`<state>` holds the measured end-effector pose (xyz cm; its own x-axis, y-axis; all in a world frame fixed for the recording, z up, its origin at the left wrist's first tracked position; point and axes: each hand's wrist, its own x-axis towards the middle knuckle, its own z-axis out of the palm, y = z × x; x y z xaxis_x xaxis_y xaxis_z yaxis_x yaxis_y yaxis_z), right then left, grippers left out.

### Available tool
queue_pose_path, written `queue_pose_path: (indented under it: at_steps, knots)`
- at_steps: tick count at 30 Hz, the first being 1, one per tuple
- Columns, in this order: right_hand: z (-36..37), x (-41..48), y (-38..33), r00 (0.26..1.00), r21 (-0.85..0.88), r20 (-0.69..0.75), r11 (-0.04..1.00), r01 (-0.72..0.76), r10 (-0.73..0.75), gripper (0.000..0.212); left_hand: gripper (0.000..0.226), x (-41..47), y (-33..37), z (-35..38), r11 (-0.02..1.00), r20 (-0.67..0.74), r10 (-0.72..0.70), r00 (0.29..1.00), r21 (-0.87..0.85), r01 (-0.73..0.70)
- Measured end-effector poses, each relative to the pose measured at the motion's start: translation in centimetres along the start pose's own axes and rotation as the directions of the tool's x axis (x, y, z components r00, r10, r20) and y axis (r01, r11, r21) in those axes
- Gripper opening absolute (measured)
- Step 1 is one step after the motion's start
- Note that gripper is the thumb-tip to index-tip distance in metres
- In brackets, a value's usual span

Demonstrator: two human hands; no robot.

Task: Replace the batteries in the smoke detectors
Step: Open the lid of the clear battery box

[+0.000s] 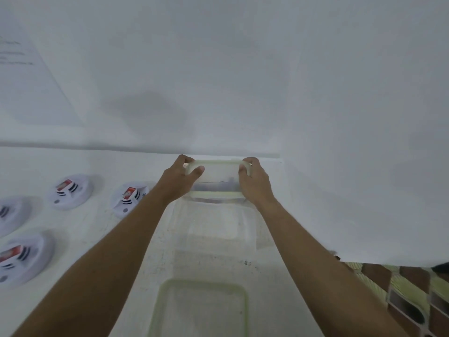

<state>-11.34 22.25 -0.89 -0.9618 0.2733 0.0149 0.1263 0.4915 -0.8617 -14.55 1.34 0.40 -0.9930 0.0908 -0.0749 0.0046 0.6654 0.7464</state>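
Both hands grip a clear lidded container (215,178) at the desk's far edge: left hand (181,177) closed on its left end, right hand (254,181) closed on its right end. Four smoke detectors (73,190) lie along the desk's (97,227) left side. Another clear lid (201,310) lies at the near edge.

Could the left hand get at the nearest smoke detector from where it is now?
Probably yes, but not right away. The left hand and right hand both grip the far container's lid. The nearest smoke detector lies on the table beside the left forearm, with nothing between them.
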Motion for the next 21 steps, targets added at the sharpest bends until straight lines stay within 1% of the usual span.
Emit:
queue_pose_path:
  at_steps: [2,4,6,8,9,10,12,13,16,18,21]
  knots:
    - [0.1,0.2,0.0,1.000,0.001,0.003,1.000,0.009,-0.009,0.033,0.041,0.7,0.0,-0.7,0.997,-0.002,0.043,0.999,0.067,-0.042]
    - [0.0,0.6,-0.1,1.000,-0.012,0.015,1.000,0.021,-0.021,0.034,0.041,1.5,0.3,-1.2,0.983,0.004,0.125,0.992,0.133,-0.124]
    - [-0.1,1.1,-0.3,0.999,-0.025,0.026,0.999,0.037,-0.036,0.035,0.047,1.8,1.2,-1.1,0.963,0.061,0.200,0.978,0.171,-0.208]
    - [-0.1,1.5,-0.6,0.999,-0.015,0.008,0.999,0.045,-0.045,0.035,0.059,2.0,1.9,-0.4,0.944,0.144,0.199,0.969,0.239,-0.229]
    - [-0.2,1.7,-0.7,0.999,0.000,-0.018,0.999,0.042,-0.042,0.035,0.061,2.2,2.0,-0.1,0.939,0.154,0.185,0.971,0.264,-0.221]
    - [-0.2,1.9,-0.8,0.998,0.025,-0.050,0.999,0.026,-0.025,0.035,0.060,2.3,2.1,0.2,0.941,0.134,0.173,0.976,0.270,-0.204]
    - [-0.4,2.3,-0.8,0.993,0.124,-0.104,0.991,-0.045,0.058,0.035,0.054,2.4,2.3,0.5,0.962,0.034,0.132,0.991,0.238,-0.136]
    - [-0.5,2.5,-0.9,0.988,0.179,-0.107,0.979,-0.093,0.113,0.036,0.054,2.4,2.5,0.8,0.969,-0.020,0.096,0.995,0.232,-0.088]
    - [-0.3,2.9,-1.0,0.974,0.281,-0.008,0.935,-0.216,0.227,0.045,0.068,2.3,3.2,1.6,0.961,-0.134,0.015,0.991,0.277,0.023]
    - [0.2,2.9,-1.2,0.970,0.287,0.055,0.927,-0.243,0.237,0.053,0.078,2.4,3.6,2.0,0.959,-0.131,-0.022,0.991,0.278,0.058]
    - [0.8,2.5,-1.5,0.974,0.203,0.143,0.958,-0.202,0.175,0.057,0.081,2.8,3.9,2.2,0.982,-0.020,-0.067,0.998,0.174,0.070]
